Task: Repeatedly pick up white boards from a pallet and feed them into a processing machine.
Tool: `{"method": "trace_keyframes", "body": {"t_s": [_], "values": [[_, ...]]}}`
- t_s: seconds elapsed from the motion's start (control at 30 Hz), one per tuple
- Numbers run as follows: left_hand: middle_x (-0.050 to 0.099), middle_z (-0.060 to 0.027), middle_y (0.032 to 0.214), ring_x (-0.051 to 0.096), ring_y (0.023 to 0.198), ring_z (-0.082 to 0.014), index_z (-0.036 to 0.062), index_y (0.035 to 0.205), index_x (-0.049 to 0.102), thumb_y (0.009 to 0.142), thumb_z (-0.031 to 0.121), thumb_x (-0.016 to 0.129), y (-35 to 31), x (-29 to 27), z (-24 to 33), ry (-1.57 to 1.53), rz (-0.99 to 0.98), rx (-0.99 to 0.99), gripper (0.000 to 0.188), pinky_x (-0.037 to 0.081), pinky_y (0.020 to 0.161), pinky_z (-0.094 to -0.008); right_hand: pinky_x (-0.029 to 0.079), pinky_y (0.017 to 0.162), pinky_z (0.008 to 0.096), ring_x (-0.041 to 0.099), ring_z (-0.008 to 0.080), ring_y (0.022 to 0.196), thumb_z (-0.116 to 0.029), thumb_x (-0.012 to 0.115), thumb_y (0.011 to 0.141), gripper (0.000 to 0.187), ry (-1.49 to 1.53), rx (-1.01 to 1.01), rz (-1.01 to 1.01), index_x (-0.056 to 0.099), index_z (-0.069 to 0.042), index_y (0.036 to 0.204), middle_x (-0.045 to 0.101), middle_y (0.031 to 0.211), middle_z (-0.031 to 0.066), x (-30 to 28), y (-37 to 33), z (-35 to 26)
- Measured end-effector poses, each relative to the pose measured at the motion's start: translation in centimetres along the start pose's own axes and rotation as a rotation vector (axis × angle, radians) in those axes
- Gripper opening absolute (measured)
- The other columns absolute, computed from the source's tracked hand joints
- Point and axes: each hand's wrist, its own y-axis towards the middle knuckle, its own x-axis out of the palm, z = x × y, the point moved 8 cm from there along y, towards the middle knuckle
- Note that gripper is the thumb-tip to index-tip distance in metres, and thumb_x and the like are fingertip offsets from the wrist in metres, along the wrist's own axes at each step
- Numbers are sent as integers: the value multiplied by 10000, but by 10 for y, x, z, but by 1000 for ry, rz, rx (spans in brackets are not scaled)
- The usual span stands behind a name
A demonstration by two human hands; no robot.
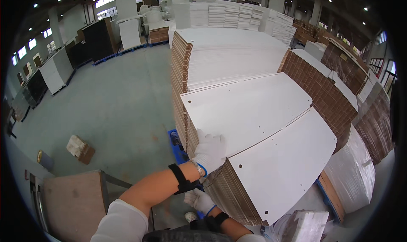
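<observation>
My left hand [210,150], in a white knit glove, lies over the near left corner of a stack of white boards [250,110]. Its fingers are stretched out against the top board, close to the seam with the nearer stack [284,157]. Lower down, my right hand [199,200], gloved too, is beside the brown layered edges of that nearer stack. Its fingers are curled in, and what they may hold is hidden. Both wrists wear black straps. The top boards have small round holes near their corners.
Behind stands a taller white board stack [237,57]. Under the stacks' left side shows a blue pallet [178,146]. A brown table [74,201] is at the lower left, with a small box [81,149] on the floor beyond. Wrapped stacks [349,170] line the right.
</observation>
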Motion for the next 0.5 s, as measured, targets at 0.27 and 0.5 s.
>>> {"method": "trace_keyframes", "body": {"t_s": [0.27, 0.5], "values": [[587, -160, 913, 556, 854, -359, 13, 1205, 539, 708, 204, 591, -192, -39, -67, 165, 82, -86, 535, 212, 978, -710, 490, 817, 416, 601, 258, 916, -279, 444, 957, 295, -54, -122, -113, 547, -42, 1101, 633, 984, 126, 105, 24, -42], [554, -123, 791, 554, 750, -311, 68, 1139, 585, 687, 153, 604, -318, -77, -116, 286, 97, -358, 461, 342, 971, -611, 489, 808, 410, 601, 255, 907, -282, 442, 958, 298, -32, -336, -536, 545, -44, 1105, 634, 974, 124, 202, 48, -81]]}}
